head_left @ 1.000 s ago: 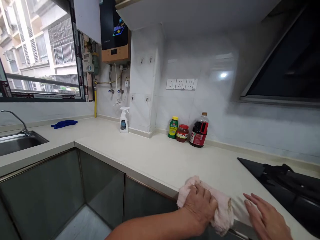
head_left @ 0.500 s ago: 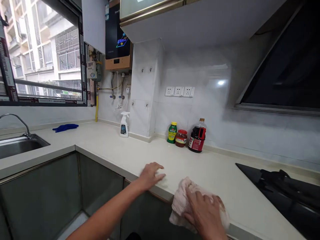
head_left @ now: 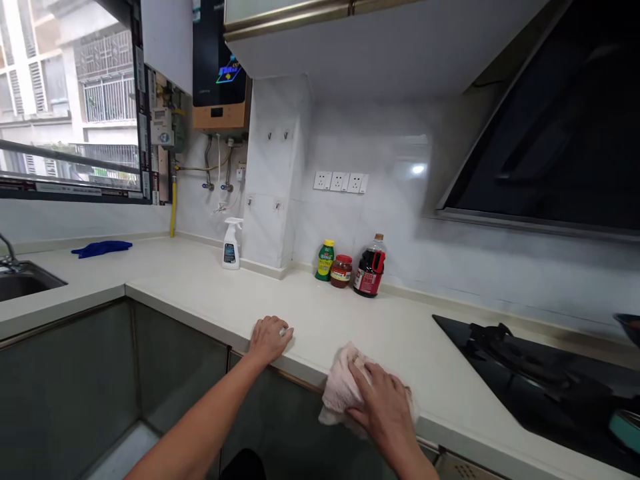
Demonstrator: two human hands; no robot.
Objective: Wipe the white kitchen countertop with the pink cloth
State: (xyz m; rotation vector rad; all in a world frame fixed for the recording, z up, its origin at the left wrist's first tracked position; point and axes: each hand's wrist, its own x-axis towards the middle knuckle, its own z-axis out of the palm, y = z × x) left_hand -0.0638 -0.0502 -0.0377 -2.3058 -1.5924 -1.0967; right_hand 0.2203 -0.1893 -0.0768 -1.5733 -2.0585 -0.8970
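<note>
A pale pink cloth point(head_left: 339, 387), bunched and browned in spots, drapes over the front edge of the counter point(head_left: 300, 303). My right hand point(head_left: 383, 400) presses on top of it, fingers bent into the fabric, and part of the cloth hangs below the edge. To the left, my left hand point(head_left: 270, 338) rests on the countertop near the edge, holding nothing, with thumb and fingers apart.
Against the wall stand a spray bottle point(head_left: 231, 245), a green bottle point(head_left: 325, 261), a red-lidded jar point(head_left: 341, 272) and a dark sauce bottle point(head_left: 369, 270). A black gas stove point(head_left: 530, 373) lies right, below a range hood point(head_left: 545, 147). Blue fabric point(head_left: 103, 249) lies near the sink point(head_left: 35, 279).
My view has turned to the right, bringing more of the stove into sight. The left hand has come down onto the counter. My right hand stays on the cloth at the edge.
</note>
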